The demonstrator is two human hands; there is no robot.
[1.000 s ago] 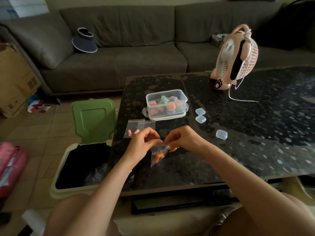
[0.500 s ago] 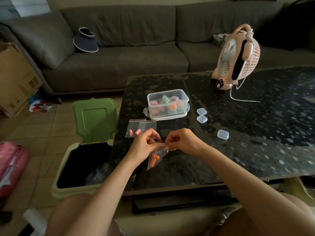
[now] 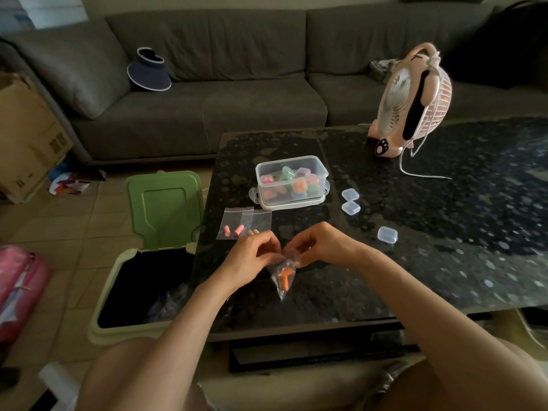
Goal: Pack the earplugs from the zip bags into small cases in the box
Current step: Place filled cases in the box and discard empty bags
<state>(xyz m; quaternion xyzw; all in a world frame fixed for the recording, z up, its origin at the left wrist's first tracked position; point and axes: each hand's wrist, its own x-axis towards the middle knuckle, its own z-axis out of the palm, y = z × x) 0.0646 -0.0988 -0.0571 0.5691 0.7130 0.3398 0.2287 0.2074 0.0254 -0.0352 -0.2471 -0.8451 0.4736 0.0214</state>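
- Earplugs (image 3: 285, 277) are hanging inside a zip bag (image 3: 281, 275) above the tabletop (image 3: 415, 262).
- Left hand (image 3: 255, 256) and right hand (image 3: 320, 247) are pinching its top edge.
- Pulling the seal apart evenly is probably keeping them from spilling.

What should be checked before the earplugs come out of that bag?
1. Grip on the bag: ok; left hand and right hand pinch its top.
2. Bag mouth open: cannot tell.
3. Bag holds earplugs: ok, orange, low in it.
4. Spare case near: ok, on the table to the right of the hands.
5. That case open: not ok, it looks shut.
6. Top of the box uncovered: ok.
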